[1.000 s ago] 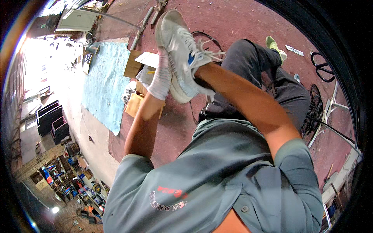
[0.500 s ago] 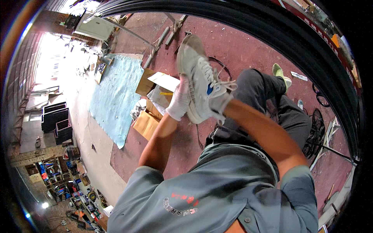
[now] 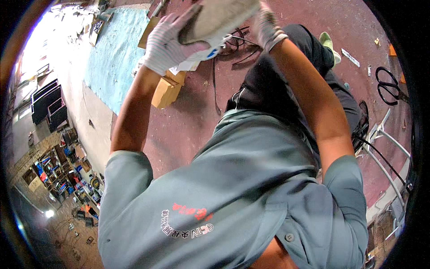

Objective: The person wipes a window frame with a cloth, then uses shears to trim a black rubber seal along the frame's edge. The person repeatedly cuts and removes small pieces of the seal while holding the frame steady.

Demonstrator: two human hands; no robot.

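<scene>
A white sneaker [image 3: 221,20] is raised at the top of the head view, its worn grey-brown sole turned up toward me. Its top edge is cut off by the picture, and a bit of white upper with a blue mark shows below the sole. My left hand [image 3: 170,45], in a striped white knit glove, grips one end, thumb along the underside and fingers over the sole's edge. At the other end is my right hand [image 3: 268,29], gloved alike and smeared by motion. Its fingers are closed against the shoe, partly hidden.
An open cardboard box [image 3: 168,89] stands on the red floor [image 3: 179,134] beside a light blue mat [image 3: 105,67]. Dark straps [image 3: 239,47] lie near my legs. At right are black-handled scissors [image 3: 387,87] and a white metal frame [image 3: 389,139]. Cluttered shelves [image 3: 56,172] stand lower left.
The sneaker has gone up and tipped from side-on to sole toward me. My left hand has moved up and left, my right hand up; the right has shifted from the laced opening to the shoe's end.
</scene>
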